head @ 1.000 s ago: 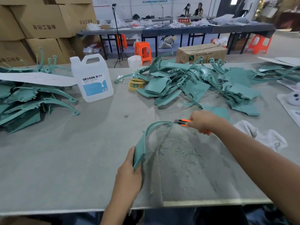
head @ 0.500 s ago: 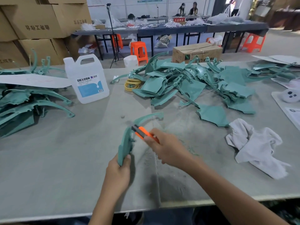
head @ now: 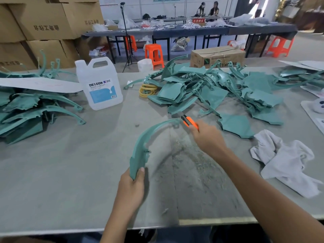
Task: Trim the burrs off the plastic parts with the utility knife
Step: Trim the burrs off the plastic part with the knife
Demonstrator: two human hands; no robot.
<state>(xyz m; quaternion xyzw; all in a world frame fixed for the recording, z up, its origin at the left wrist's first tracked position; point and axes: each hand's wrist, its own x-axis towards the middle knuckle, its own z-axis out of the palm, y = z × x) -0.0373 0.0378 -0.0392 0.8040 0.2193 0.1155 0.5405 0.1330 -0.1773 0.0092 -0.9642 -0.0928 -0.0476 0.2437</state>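
The grey tabletop (head: 61, 172) carries a loose heap of teal plastic parts (head: 210, 92) along its far edge toward the right corner, and a flatter stack of similar teal parts (head: 26, 109) at its left edge (which pile is already trimmed I cannot tell). The job looks well under way with plenty left. At the far edge a brown cardboard box (head: 217, 56) sits shut, its contents hidden. The white plastic jug with a blue label (head: 100, 85), toward the far left, is capped and its fill level is unclear. Near the front edge the left hand (head: 131, 186) grips the lower end of a curved teal plastic arc (head: 145, 137). The right hand (head: 208, 137) is wrapped round the orange utility knife (head: 189, 122), whose tip is at the arc's far end. Pale shavings (head: 189, 155) litter the surface beneath the arc.
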